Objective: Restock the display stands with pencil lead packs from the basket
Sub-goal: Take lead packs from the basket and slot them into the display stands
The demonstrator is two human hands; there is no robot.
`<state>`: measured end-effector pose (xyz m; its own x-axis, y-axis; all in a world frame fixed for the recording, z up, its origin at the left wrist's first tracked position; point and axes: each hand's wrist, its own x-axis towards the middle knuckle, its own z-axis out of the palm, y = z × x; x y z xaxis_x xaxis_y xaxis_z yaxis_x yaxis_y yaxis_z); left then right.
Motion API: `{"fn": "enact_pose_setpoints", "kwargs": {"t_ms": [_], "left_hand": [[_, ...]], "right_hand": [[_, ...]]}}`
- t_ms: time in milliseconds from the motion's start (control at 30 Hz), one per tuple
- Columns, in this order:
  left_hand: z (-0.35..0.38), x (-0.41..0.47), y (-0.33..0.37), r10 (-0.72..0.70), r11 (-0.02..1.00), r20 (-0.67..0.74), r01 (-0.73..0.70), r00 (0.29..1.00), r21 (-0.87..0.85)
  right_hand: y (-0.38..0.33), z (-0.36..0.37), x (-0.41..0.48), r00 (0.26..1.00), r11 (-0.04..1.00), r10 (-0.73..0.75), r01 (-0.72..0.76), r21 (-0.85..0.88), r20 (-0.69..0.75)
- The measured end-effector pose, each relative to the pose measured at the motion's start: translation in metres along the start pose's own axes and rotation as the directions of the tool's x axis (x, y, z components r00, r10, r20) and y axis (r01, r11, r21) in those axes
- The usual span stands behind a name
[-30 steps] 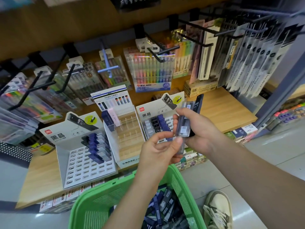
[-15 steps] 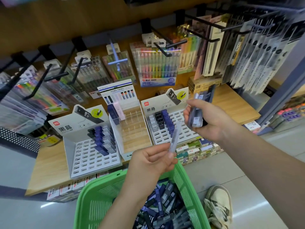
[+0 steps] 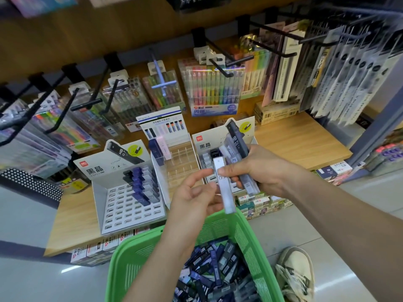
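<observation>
Beneath right grip [image 3: 263, 168], pale lead pack [image 3: 225, 192]

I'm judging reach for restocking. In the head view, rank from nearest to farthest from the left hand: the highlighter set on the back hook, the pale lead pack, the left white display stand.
1. The pale lead pack: held at the fingertips of the left hand.
2. The left white display stand: on the shelf, to the hand's left.
3. The highlighter set: hanging at the back, beyond the stands.

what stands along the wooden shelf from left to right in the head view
left lead stand → clear divider tray → right lead stand → tan boxes
</observation>
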<state>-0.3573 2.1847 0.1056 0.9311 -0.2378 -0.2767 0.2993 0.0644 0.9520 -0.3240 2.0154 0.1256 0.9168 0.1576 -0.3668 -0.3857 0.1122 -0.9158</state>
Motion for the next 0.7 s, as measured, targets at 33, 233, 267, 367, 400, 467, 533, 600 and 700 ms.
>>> {"fn": "enact_pose_setpoints", "kwargs": {"t_ms": [33,233,267,367,400,467,533,600,700], "left_hand": [[-0.001,0.003,0.002,0.016,1.0,-0.018,-0.016,1.0,0.002],[-0.008,0.014,0.007,-0.052,0.995,0.057,0.047,0.997,0.093],[-0.011,0.015,0.008,-0.069,0.993,0.09,0.06,0.994,0.103],[-0.026,0.016,0.014,-0.094,0.991,0.109,0.082,0.99,0.109],[-0.033,0.016,0.018,-0.093,0.99,0.087,0.083,0.992,0.11],[-0.052,0.02,0.03,-0.058,0.989,0.007,0.056,0.998,0.138],[-0.075,0.026,0.045,0.009,0.981,-0.081,0.007,0.997,0.192],[-0.104,0.031,0.056,0.082,0.948,-0.133,-0.036,0.988,0.317],[-0.147,0.035,0.051,0.168,0.782,-0.167,-0.028,0.971,0.623]], "right_hand": [[0.001,0.001,-0.001,0.999,0.999,-0.012,0.013,-0.039,0.035],[0.002,0.002,-0.003,0.977,0.986,0.012,0.024,-0.165,0.212],[0.002,0.002,-0.004,0.973,0.984,0.039,0.002,-0.177,0.227],[0.005,0.006,-0.004,0.969,0.984,0.12,-0.087,-0.157,0.218],[0.006,0.009,-0.003,0.973,0.985,0.151,-0.132,-0.113,0.176],[0.008,0.016,0.002,0.977,0.979,0.202,-0.204,0.026,0.066],[0.007,0.024,0.006,0.967,0.955,0.254,-0.254,0.156,0.02],[0.006,0.034,0.01,0.957,0.929,0.287,-0.288,0.231,0.035],[0.004,0.05,0.017,0.952,0.911,0.304,-0.302,0.282,0.036]]}}
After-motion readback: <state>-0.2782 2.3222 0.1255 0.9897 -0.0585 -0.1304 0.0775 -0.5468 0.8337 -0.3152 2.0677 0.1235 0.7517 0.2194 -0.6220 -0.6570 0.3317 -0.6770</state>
